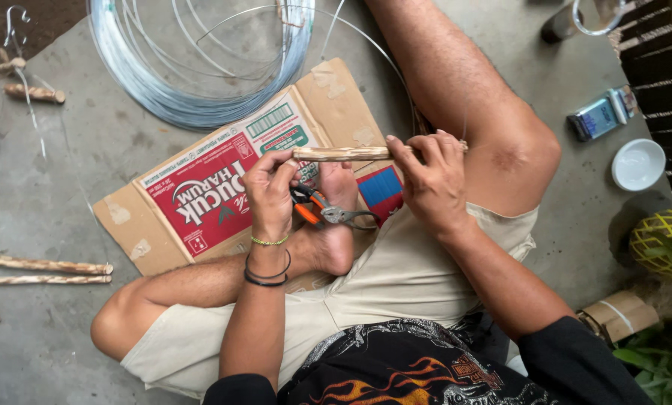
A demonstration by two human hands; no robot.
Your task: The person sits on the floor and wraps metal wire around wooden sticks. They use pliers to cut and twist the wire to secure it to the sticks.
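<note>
Far left of the concrete floor (88, 150): two short sticks (48, 270) lie side by side, and another stick piece (34, 93) lies near the top corner beside bent wire. Upper left centre: a large coil of grey wire (193, 97) rests on the floor, its lower edge touching a flattened cardboard box (201, 195) with a red printed panel. The person sits cross-legged partly on this cardboard.

Centre: the left hand (270, 196), wearing wristbands, has its fingers curled closed around the left end of a pale wooden stick (343, 154), held level above the lap. Below that hand, orange-handled pliers (328, 214) lie against the bare foot (337, 217), held by neither hand.

Right of centre: the right hand (429, 180) grips the same stick near its right end, fingers wrapped over it, thumb underneath. A thin wire runs from there up toward the coil.

Far right: a small rectangular device (598, 116) and a white bowl (638, 164) sit on the floor, well apart from the hands.
</note>
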